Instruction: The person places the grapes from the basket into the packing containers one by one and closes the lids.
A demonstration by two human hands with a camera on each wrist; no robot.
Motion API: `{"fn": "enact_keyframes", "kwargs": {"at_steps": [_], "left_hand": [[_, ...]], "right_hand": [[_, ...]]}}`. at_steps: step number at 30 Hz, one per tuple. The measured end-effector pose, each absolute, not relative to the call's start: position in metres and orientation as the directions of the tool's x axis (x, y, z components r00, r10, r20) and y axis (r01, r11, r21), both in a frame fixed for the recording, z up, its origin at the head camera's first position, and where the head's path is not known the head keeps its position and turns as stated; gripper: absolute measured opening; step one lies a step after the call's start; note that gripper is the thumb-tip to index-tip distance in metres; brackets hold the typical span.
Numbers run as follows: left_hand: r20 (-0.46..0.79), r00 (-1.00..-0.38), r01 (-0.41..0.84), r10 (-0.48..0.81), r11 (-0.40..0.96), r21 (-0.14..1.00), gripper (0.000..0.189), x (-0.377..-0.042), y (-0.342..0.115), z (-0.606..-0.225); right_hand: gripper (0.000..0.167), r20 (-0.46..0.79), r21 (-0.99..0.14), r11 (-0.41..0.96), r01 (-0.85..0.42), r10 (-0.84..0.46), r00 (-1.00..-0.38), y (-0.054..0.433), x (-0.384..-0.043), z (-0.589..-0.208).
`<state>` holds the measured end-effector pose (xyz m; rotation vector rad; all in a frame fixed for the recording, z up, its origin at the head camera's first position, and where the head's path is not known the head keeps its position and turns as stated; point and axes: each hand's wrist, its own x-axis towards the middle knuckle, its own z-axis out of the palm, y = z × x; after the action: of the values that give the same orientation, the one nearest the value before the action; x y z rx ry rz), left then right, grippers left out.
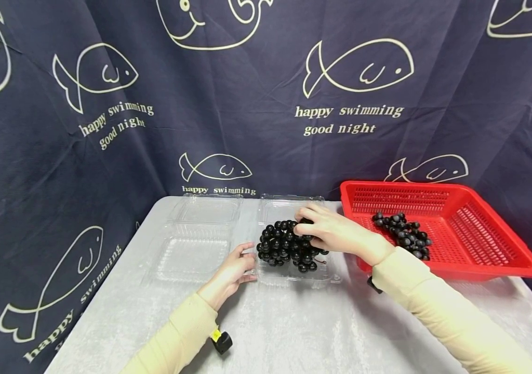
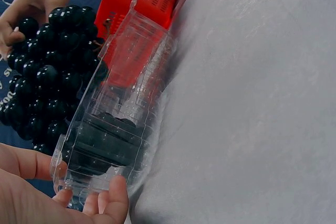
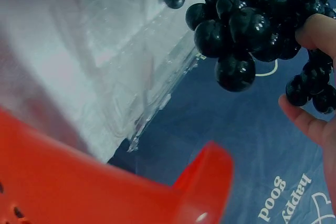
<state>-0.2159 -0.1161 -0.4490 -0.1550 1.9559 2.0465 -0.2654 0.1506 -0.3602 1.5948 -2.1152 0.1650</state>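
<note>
Right hand [image 1: 333,228]: thumb and fingers close around the upper part of the grape bunch [image 1: 282,244], gripping it from above. Left hand [image 1: 234,267]: fingers spread, tips against the left side of the right-hand transparent container [image 2: 134,93].

Bunch: near-black, round, glossy berries, tightly packed, with sharp white highlights; a thin reddish-brown stem [image 1: 320,262] pokes out low on its right. Position: over the base of that container, much of it standing higher than the rim. Contact with the base cannot be told.

Edges: container lid folded back at the far side, against the dark fish-print curtain [image 1: 256,130]; small tab at the front right corner. Second transparent container [image 1: 193,254], also lid back, stands just left with a narrow gap between. Red basket [image 1: 471,271] is near on the right, its wall higher than the container's; a smaller, duller grape cluster [image 1: 408,236] lies inside, toward its left.

Room: widest on the grey tablecloth [image 1: 294,332] in front, between the forearms; tight at the back.
</note>
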Motion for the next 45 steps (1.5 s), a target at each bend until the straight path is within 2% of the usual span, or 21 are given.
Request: {"fn": "enact_keyframes", "kwargs": {"at_steps": [12, 23, 31, 45], "left_hand": [[-0.287, -0.947, -0.292, 0.142, -0.018, 0.956, 0.068, -0.218, -0.116, -0.451], [-0.279, -0.949, -0.285, 0.145, -0.018, 0.958, 0.070, -0.221, -0.116, -0.454], [-0.291, -0.946, -0.298, 0.142, -0.029, 0.954, 0.071, -0.221, -0.116, -0.453], [-0.291, -0.945, -0.297, 0.148, -0.022, 0.955, 0.067, -0.219, -0.116, -0.451]], "right_hand": [[0.046, 0.374, 0.203, 0.349, -0.915, -0.891, -0.257, 0.162, -0.264, -0.367], [0.045, 0.361, 0.192, 0.354, -0.916, -0.893, -0.269, 0.166, -0.266, -0.377], [0.045, 0.311, 0.205, 0.384, -0.900, -0.898, -0.312, 0.166, -0.265, -0.386], [0.042, 0.296, 0.217, 0.385, -0.897, -0.902, -0.315, 0.166, -0.262, -0.397]]}}
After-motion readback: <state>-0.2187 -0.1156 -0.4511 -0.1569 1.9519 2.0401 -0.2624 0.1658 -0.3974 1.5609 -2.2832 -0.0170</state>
